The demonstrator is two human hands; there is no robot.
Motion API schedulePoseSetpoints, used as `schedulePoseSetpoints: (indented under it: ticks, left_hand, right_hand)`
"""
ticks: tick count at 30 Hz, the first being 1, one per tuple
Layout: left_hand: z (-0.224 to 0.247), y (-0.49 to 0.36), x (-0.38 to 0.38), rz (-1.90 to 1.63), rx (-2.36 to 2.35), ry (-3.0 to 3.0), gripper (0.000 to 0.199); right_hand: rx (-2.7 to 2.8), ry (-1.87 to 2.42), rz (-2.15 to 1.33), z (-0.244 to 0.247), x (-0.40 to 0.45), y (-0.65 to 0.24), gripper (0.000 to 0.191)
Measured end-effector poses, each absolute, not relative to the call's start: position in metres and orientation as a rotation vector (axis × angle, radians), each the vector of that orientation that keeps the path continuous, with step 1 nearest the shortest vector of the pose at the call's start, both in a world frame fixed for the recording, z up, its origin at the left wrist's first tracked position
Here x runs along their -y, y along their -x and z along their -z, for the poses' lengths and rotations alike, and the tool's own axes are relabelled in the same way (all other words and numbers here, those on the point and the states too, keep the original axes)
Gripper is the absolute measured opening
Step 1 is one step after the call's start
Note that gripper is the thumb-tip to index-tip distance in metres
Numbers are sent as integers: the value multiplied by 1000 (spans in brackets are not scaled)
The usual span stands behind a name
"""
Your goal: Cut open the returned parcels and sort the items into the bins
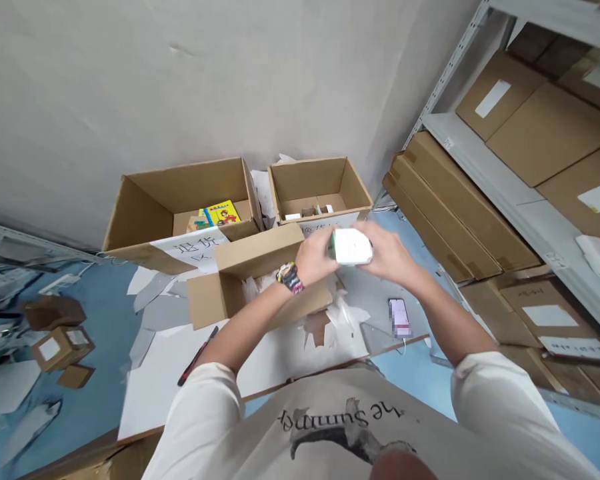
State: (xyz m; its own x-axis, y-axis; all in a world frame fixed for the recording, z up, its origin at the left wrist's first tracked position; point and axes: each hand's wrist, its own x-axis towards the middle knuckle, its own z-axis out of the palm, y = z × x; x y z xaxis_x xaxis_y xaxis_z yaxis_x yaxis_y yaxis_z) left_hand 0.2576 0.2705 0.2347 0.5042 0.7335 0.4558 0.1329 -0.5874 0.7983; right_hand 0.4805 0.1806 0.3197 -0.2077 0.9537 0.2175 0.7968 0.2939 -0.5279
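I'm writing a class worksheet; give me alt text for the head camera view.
Someone's left hand and right hand hold a white-and-green package above a table bearing an open cardboard box. Two more open boxes stand behind it; a smartphone lies to the right.

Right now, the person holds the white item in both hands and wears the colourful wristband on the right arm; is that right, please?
Not quite: the head view shows the colourful wristband on the left arm, not the right. The left hand and right hand do hold the white item.
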Motion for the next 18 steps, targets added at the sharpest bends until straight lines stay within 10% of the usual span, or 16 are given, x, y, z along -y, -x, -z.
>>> schedulePoseSetpoints:
  ticks: [5,12,18]
  left_hand:
    - [-235,-339,-433,-1205,-709,-2023,76]
    - [-116,-393,-515,-860,-869,-1929,121]
    - [-89,-384,-490,-416,-1048,-2107,61]
  right_hand:
    - [2074,1417,-207,-298,-360,-544,64]
    - [1987,1643,-531,-167,-464,-587,78]
    - [1951,1826,-868,-117,-445,-602,54]
